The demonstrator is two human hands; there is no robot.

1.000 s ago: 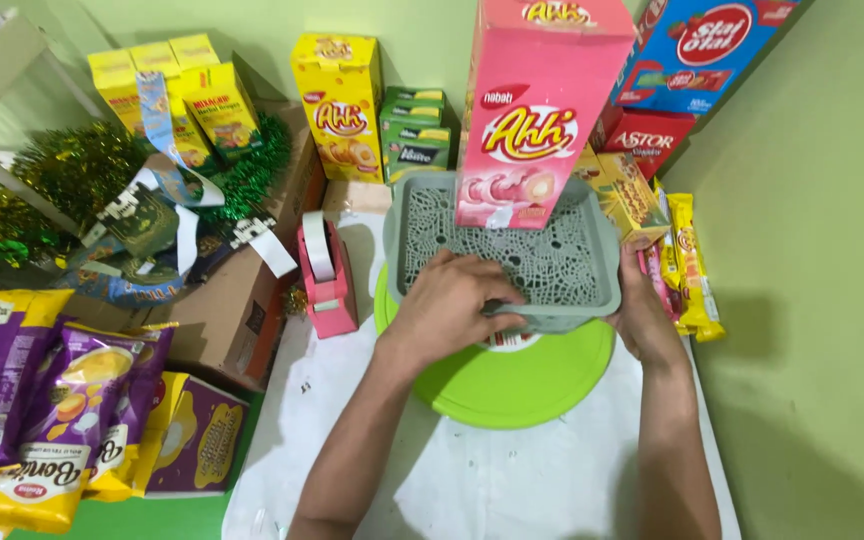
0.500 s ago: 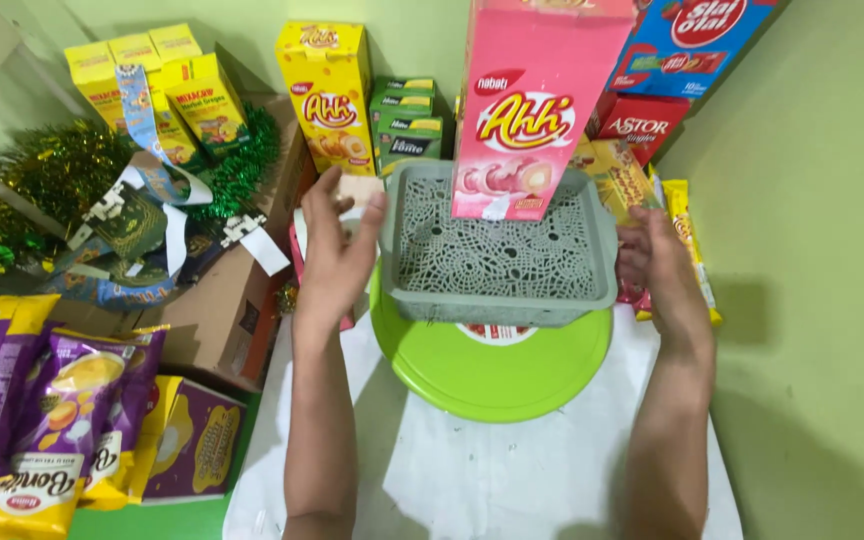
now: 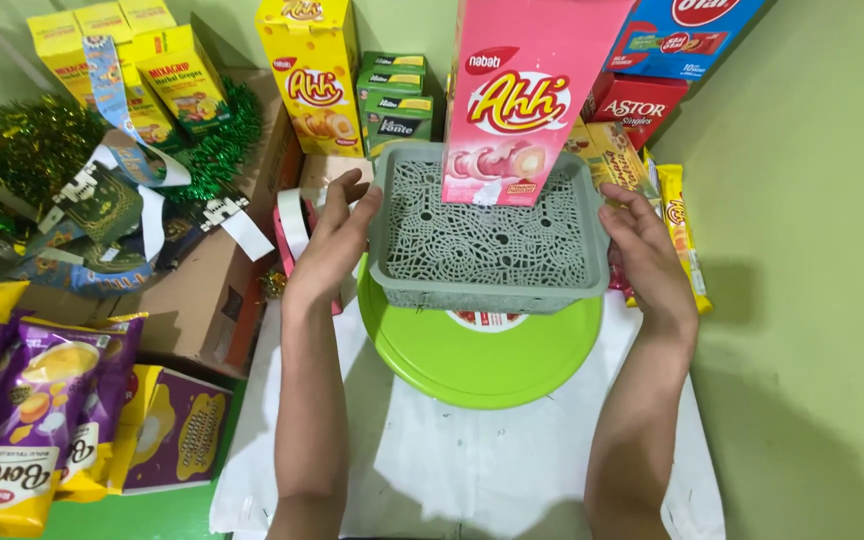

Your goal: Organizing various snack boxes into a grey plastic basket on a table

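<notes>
A grey perforated plastic basket (image 3: 492, 292) rests on a round lime-green plate (image 3: 472, 360). A tall pink snack box (image 3: 527, 95) stands upright in the basket's back half. My left hand (image 3: 334, 240) presses against the basket's left wall with fingers spread. My right hand (image 3: 644, 250) holds the basket's right wall. Both forearms reach in from the bottom of the view.
A white cloth (image 3: 452, 470) lies under the plate. Yellow boxes (image 3: 312, 75), green boxes (image 3: 395, 100), red and blue boxes (image 3: 642, 100) stand behind. A cardboard box (image 3: 202, 290), green tinsel (image 3: 32, 140) and purple snack bags (image 3: 42, 400) fill the left. A green wall (image 3: 812, 250) closes the right.
My left hand left the inside of the basket and went to its left wall. My right hand stayed at the right side. The view has moved closer.
</notes>
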